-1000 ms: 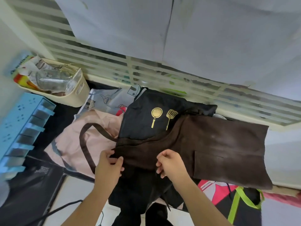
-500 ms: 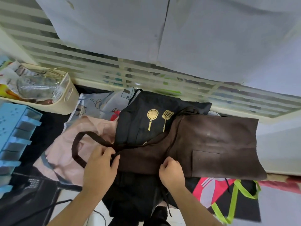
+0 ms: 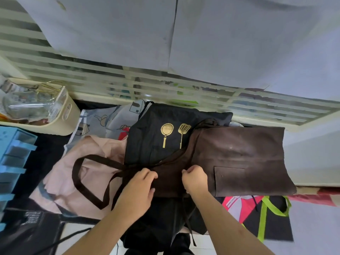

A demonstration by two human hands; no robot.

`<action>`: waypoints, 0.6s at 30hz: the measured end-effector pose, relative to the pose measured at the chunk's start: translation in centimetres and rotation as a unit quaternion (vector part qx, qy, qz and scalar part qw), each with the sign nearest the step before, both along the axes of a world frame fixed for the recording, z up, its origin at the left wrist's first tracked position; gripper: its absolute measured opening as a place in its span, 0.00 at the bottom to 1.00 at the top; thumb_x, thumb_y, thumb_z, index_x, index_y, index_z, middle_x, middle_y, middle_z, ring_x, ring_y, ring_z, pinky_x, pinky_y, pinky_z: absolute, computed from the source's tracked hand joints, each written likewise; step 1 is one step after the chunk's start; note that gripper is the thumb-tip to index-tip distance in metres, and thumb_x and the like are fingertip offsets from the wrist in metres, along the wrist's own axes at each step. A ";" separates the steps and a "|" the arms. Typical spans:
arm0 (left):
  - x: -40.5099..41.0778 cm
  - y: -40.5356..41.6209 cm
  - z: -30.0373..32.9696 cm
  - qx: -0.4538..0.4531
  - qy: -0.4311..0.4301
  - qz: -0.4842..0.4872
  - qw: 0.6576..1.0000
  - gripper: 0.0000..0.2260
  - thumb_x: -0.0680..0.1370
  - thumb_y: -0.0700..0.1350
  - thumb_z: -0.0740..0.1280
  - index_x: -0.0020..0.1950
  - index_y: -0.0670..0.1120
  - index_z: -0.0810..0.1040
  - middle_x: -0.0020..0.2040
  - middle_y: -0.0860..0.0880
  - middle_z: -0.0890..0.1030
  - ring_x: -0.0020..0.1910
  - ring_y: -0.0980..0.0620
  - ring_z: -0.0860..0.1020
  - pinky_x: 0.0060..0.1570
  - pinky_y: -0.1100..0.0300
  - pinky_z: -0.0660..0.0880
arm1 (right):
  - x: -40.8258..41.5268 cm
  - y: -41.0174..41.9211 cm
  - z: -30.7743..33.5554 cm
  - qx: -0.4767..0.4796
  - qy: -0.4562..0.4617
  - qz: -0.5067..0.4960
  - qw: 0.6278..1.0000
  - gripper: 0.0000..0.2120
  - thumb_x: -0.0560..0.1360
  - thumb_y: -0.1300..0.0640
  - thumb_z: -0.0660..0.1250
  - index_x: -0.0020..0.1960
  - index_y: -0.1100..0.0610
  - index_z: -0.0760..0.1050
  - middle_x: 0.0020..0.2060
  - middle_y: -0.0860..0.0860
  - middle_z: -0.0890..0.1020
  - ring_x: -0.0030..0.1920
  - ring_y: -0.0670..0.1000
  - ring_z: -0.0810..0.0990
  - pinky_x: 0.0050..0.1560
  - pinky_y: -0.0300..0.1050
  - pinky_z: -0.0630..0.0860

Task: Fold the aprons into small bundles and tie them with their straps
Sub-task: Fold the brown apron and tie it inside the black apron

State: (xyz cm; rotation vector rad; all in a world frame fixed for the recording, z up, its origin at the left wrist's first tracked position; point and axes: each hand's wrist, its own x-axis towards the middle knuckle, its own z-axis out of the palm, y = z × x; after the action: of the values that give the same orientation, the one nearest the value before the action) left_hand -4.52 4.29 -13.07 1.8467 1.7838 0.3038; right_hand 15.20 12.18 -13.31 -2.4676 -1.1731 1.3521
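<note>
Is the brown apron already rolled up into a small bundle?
No, the brown apron still lies spread wide over the black apron, its neck strap loose.

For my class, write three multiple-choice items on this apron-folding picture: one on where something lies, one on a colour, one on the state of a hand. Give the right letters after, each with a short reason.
1. Where does the brown apron lie?
A. Inside the cream basket
B. On top of the black apron
C. Under the pink apron

2. What colour are the pan and spatula printed on the black apron?
A. Gold
B. Red
C. White

3. What is the right hand doing?
A. Resting flat and open on the cloth
B. Holding a glass bottle
C. Closed in a grip on the brown apron

Answers:
1 B: the brown cloth overlaps the black apron's lower right part.
2 A: both prints show golden yellow against the black.
3 C: its fingers are curled into the brown fabric beside the left hand.
</note>
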 end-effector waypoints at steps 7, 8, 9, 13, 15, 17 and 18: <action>-0.7 -0.8 -2.6 -0.146 -0.092 0.147 0.974 0.25 0.81 0.47 0.70 0.76 0.60 0.66 0.59 0.59 0.71 0.59 0.58 0.75 0.60 0.59 0.77 | -2.7 6.4 7.0 0.052 0.111 -0.009 0.992 0.08 0.74 0.51 0.66 0.38 0.54 0.76 0.33 0.52 0.79 0.35 0.55 0.78 0.38 0.49 0.76; -0.7 -0.6 -2.6 -0.152 -0.092 0.149 0.973 0.25 0.81 0.47 0.70 0.75 0.60 0.66 0.58 0.60 0.71 0.57 0.58 0.75 0.59 0.60 0.76 | -3.5 7.7 8.2 0.074 0.147 -0.003 0.986 0.06 0.72 0.52 0.67 0.39 0.53 0.77 0.34 0.53 0.80 0.35 0.55 0.78 0.39 0.50 0.75; -0.7 -0.5 -2.5 -0.156 -0.092 0.149 0.972 0.25 0.81 0.47 0.70 0.75 0.60 0.66 0.58 0.60 0.71 0.55 0.59 0.75 0.57 0.62 0.76 | -4.2 9.0 9.1 0.098 0.214 0.003 0.972 0.04 0.72 0.54 0.68 0.45 0.53 0.80 0.39 0.56 0.83 0.37 0.55 0.80 0.40 0.50 0.76; -0.8 -0.2 -2.3 -0.163 -0.083 0.142 0.973 0.25 0.81 0.45 0.70 0.75 0.61 0.67 0.57 0.60 0.71 0.52 0.61 0.75 0.49 0.69 0.70 | -4.6 12.3 12.0 0.158 0.377 0.093 0.908 0.25 0.80 0.58 0.69 0.73 0.39 0.74 0.66 0.44 0.82 0.62 0.44 0.82 0.64 0.47 0.78; -0.7 -0.2 -2.1 -0.167 -0.083 0.139 0.973 0.26 0.81 0.45 0.70 0.76 0.61 0.67 0.57 0.59 0.71 0.53 0.61 0.75 0.52 0.67 0.72 | -3.3 12.0 11.3 0.174 0.282 0.168 0.928 0.18 0.78 0.51 0.68 0.66 0.36 0.80 0.62 0.39 0.84 0.63 0.39 0.80 0.70 0.47 0.75; -0.4 -0.3 -2.1 -0.163 -0.062 0.134 0.976 0.27 0.81 0.45 0.69 0.77 0.60 0.65 0.59 0.57 0.71 0.56 0.58 0.76 0.58 0.62 0.76 | -1.3 10.2 9.2 0.156 0.198 0.177 0.951 0.11 0.78 0.50 0.65 0.54 0.39 0.85 0.50 0.42 0.87 0.54 0.43 0.85 0.63 0.49 0.80; -0.1 -0.3 -2.0 -0.155 -0.039 0.123 0.979 0.27 0.81 0.46 0.69 0.78 0.60 0.65 0.61 0.56 0.71 0.58 0.57 0.75 0.60 0.60 0.77 | -0.1 8.8 8.0 0.139 0.175 0.163 0.961 0.10 0.77 0.51 0.65 0.50 0.42 0.84 0.46 0.44 0.87 0.50 0.47 0.86 0.58 0.50 0.82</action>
State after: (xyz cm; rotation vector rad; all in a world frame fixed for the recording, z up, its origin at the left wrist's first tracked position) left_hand -4.67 4.00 -15.06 1.3849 1.8849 0.1747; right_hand 15.09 20.97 -5.35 -1.8089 -1.5924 1.4964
